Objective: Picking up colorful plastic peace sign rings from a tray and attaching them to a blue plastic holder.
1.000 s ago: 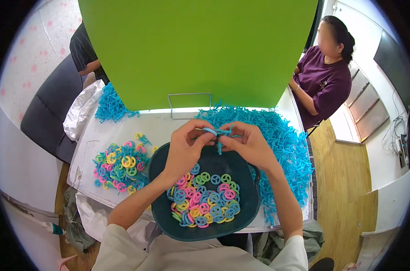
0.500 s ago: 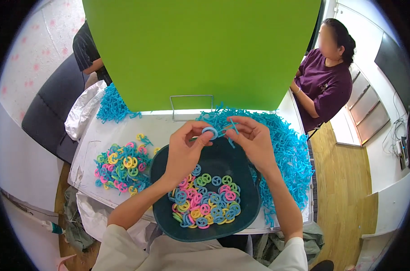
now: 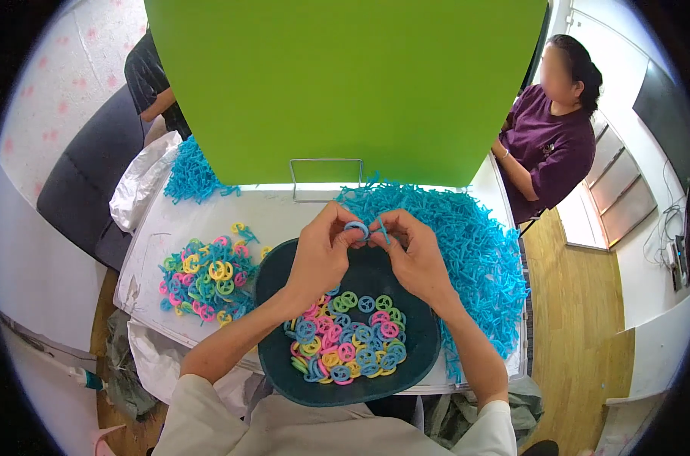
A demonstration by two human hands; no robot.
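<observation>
Between thumb and fingers, my left hand (image 3: 323, 245) pinches a small blue plastic wheel (image 3: 355, 226). My right hand (image 3: 415, 254) grips a thin blue branched plastic stick (image 3: 383, 228), one end of it close against the wheel; fingertips hide whether the two are joined. Both hands are over the far part of a dark green basin (image 3: 427, 357). Inside the basin lie many small spoked wheels (image 3: 346, 334) in blue, pink, yellow and green.
To the right spreads a big heap of blue plastic sticks (image 3: 474, 258); a smaller heap (image 3: 191, 175) sits far left. Wheels joined with sticks form a pile (image 3: 208, 277) left of the basin. A green panel (image 3: 345, 91) rises behind. A person in purple (image 3: 554, 148) sits at right, another (image 3: 151, 83) at left.
My right hand has moved left and slightly down, bringing the stick up to the wheel. My left hand has shifted slightly right, still holding the wheel.
</observation>
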